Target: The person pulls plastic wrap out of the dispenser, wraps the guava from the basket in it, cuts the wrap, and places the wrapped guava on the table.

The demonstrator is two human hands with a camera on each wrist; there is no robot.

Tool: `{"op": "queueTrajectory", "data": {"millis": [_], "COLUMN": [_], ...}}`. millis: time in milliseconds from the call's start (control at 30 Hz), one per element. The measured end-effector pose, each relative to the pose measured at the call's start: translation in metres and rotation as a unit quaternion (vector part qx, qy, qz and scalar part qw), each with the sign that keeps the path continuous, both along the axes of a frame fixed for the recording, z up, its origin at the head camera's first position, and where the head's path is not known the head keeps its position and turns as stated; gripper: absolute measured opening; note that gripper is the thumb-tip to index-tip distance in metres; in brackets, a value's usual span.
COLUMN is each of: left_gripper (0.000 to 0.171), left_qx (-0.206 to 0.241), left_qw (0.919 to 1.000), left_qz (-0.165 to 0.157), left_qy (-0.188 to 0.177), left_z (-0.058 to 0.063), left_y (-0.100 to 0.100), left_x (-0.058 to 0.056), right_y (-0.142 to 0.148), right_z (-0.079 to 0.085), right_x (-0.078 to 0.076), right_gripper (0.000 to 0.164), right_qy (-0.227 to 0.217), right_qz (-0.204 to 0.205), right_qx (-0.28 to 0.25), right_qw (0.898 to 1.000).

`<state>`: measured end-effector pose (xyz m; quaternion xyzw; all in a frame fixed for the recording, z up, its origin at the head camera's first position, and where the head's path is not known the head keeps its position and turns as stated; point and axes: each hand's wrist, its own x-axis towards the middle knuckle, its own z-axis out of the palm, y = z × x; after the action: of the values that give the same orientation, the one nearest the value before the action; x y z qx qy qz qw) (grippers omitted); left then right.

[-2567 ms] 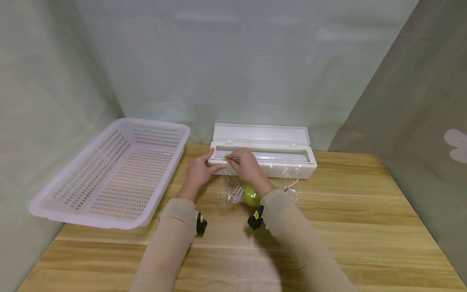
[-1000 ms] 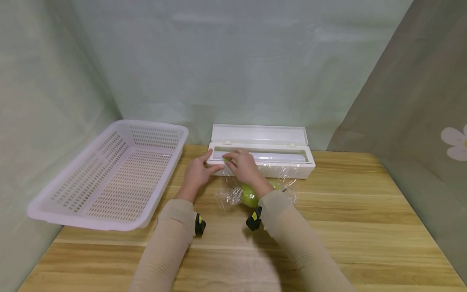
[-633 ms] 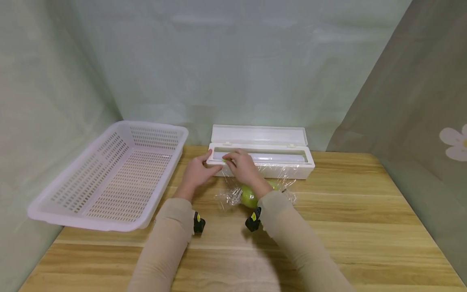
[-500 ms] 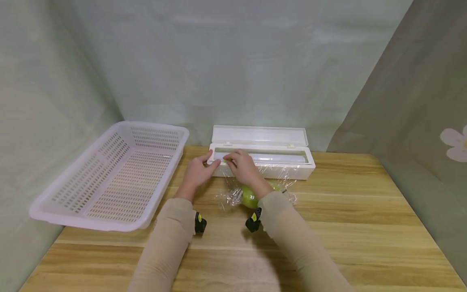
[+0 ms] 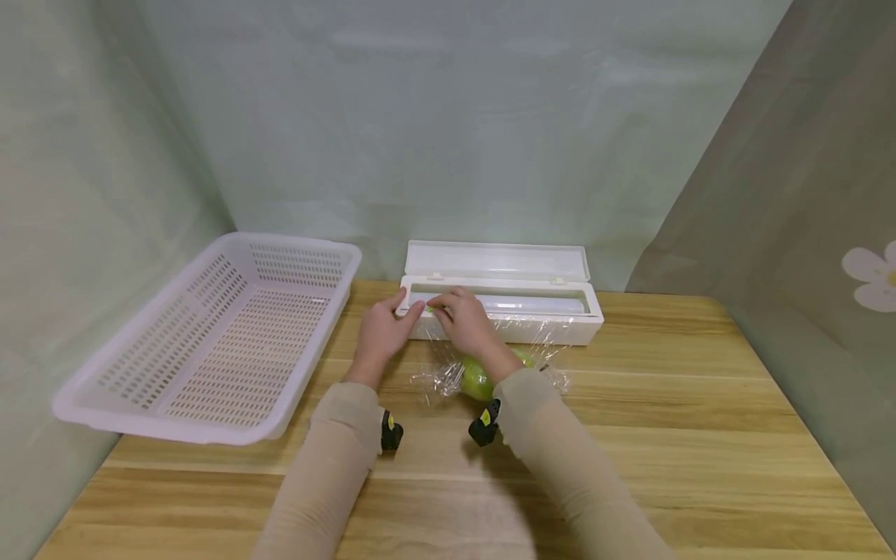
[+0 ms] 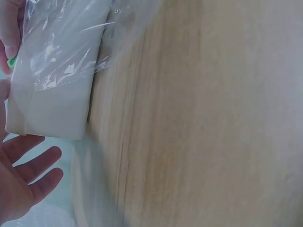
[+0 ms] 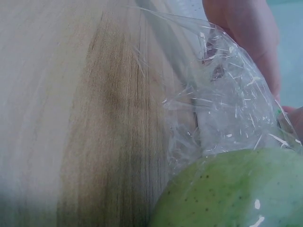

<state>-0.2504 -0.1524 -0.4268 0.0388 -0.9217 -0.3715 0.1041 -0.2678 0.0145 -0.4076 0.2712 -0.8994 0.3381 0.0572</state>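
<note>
A white cling film dispenser box (image 5: 539,332) stands at the back with its lid raised and a film roll (image 5: 532,304) inside. My left hand (image 5: 380,336) holds the box's left end, thumb on the front top edge; in the left wrist view its other fingers (image 6: 40,163) spread beside that end. Thumb and fingertips of my right hand (image 5: 467,320) pinch a small green slider (image 5: 431,309) on the front edge, near the left end. Clear cling film (image 6: 66,47) hangs down the front and covers a green pear (image 7: 232,194), partly hidden by my right forearm.
A white perforated plastic basket (image 5: 308,365) stands on the left of the wooden table (image 5: 672,435). Curtain-like sheets (image 5: 490,132) hang close behind the box and along both sides.
My left thumb has shifted from the box's front face up to its top edge. The right hand keeps its pinch on the slider at almost the same spot.
</note>
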Motion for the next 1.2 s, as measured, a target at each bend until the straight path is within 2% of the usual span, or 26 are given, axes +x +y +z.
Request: {"op": "queueTrajectory", "data": {"millis": [1200], "left_gripper": [0.064], "left_qx": [0.018], "left_qw": [0.9998], "left_qz": [0.012], "left_qy": [-0.004], "left_z": [-0.0023], "left_y": [0.0015], "left_x": [0.0025], "right_y": [0.0003], "right_z": [0.0], "right_x": [0.0008], "right_gripper": [0.02], "right_qy": [0.031], "right_qz": [-0.025], "right_qx": [0.032], "right_qw": [0.999]}}
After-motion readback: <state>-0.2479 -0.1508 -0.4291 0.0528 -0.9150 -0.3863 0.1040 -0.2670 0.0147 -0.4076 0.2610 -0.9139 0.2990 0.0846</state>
